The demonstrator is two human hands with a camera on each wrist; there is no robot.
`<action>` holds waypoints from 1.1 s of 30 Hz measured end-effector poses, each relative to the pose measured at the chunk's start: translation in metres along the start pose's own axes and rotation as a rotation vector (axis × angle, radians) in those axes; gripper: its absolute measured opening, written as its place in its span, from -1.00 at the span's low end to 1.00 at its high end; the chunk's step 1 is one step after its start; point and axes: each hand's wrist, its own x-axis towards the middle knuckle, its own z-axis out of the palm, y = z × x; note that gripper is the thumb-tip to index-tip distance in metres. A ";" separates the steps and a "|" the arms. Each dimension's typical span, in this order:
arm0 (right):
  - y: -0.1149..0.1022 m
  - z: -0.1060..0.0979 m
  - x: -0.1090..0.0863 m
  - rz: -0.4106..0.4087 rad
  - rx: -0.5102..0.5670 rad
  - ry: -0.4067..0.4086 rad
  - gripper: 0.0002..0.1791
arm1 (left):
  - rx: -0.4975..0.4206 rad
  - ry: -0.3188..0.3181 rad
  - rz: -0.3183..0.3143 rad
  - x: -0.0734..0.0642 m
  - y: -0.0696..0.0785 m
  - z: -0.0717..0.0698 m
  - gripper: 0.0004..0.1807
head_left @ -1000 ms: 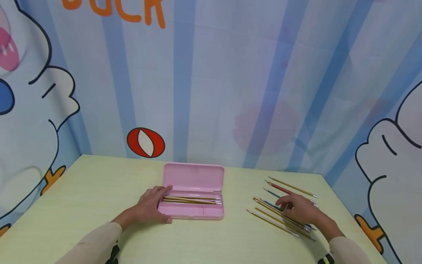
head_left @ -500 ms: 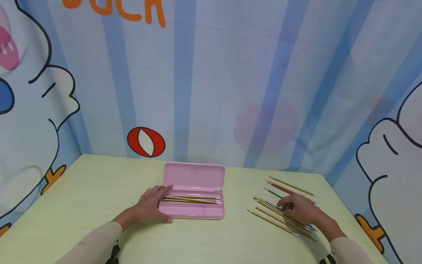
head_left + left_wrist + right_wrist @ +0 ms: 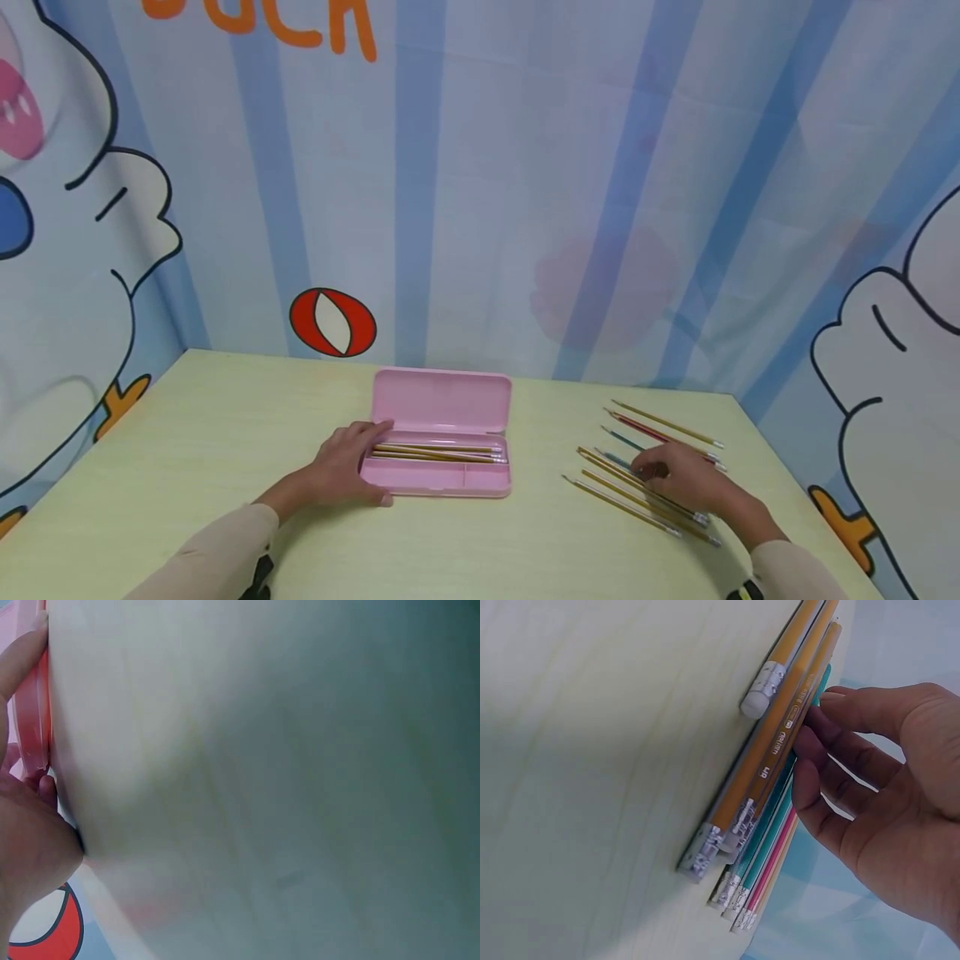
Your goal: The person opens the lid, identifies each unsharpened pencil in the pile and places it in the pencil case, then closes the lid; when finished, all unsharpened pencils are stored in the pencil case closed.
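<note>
An open pink pencil case [image 3: 442,402] lies on the table with several yellow pencils [image 3: 435,455] in its rear compartment. My left hand [image 3: 347,468] grips the case's left end, thumb at the front edge and fingers towards the hinge. In the left wrist view, only part of that hand [image 3: 34,840] and the case's pink side [image 3: 31,712] show. On the right, my right hand [image 3: 682,475] pinches a teal pencil [image 3: 617,459] among the loose pencils. The right wrist view has the thumb and curled fingers of this hand [image 3: 885,772] at a teal pencil [image 3: 823,679], beside yellow pencils [image 3: 769,742].
Several yellow pencils [image 3: 618,505] lie in front of the right hand. Behind it are a red pencil [image 3: 637,427], another teal pencil [image 3: 621,438] and a yellow one [image 3: 667,423]. A striped printed curtain [image 3: 480,208] stands behind the pale table [image 3: 262,400].
The teal pencil at my right hand has shifted slightly, and its eraser end no longer shows past the yellow pencils. My left hand and the case stay put.
</note>
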 end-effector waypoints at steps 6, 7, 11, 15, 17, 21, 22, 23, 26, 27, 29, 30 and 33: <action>0.000 0.002 0.000 -0.001 -0.025 0.014 -0.75 | -0.001 -0.002 -0.001 0.000 0.001 0.000 0.16; 0.000 0.003 0.000 -0.007 -0.041 0.023 -0.75 | -0.002 -0.002 -0.002 0.000 0.001 0.000 0.16; -0.001 0.006 0.001 -0.054 -0.120 0.068 -0.75 | -0.001 -0.004 -0.007 0.000 0.001 -0.001 0.16; -0.001 0.007 0.002 -0.104 -0.179 0.090 -0.75 | 0.000 -0.008 -0.017 0.000 0.002 0.000 0.16; 0.000 0.007 0.002 -0.106 -0.189 0.079 -0.74 | 0.000 -0.010 -0.021 0.000 0.002 0.000 0.16; 0.006 0.005 0.004 -0.112 -0.192 0.039 -0.72 | 0.002 -0.008 -0.030 0.000 0.003 0.000 0.15; 0.007 0.005 0.005 -0.108 -0.189 0.029 -0.70 | 0.005 -0.007 -0.032 0.000 0.003 0.000 0.15; 0.008 0.005 0.005 -0.107 -0.191 0.022 -0.69 | 0.007 -0.005 -0.033 0.000 0.003 0.000 0.15; 0.010 0.005 0.004 -0.091 -0.199 0.019 -0.66 | 0.007 -0.004 -0.035 0.000 0.003 0.001 0.16; 0.010 0.006 0.004 -0.088 -0.206 0.021 -0.66 | 0.008 -0.004 -0.034 0.000 0.003 0.001 0.16; 0.009 0.007 0.003 -0.092 -0.229 0.030 -0.67 | 0.009 -0.005 -0.033 0.001 0.003 0.001 0.16; 0.009 0.007 0.003 -0.097 -0.239 0.034 -0.68 | 0.007 -0.006 -0.033 0.000 0.003 0.001 0.16; 0.008 0.007 0.004 -0.117 -0.272 0.040 -0.69 | 0.003 -0.011 -0.034 0.000 0.003 0.001 0.15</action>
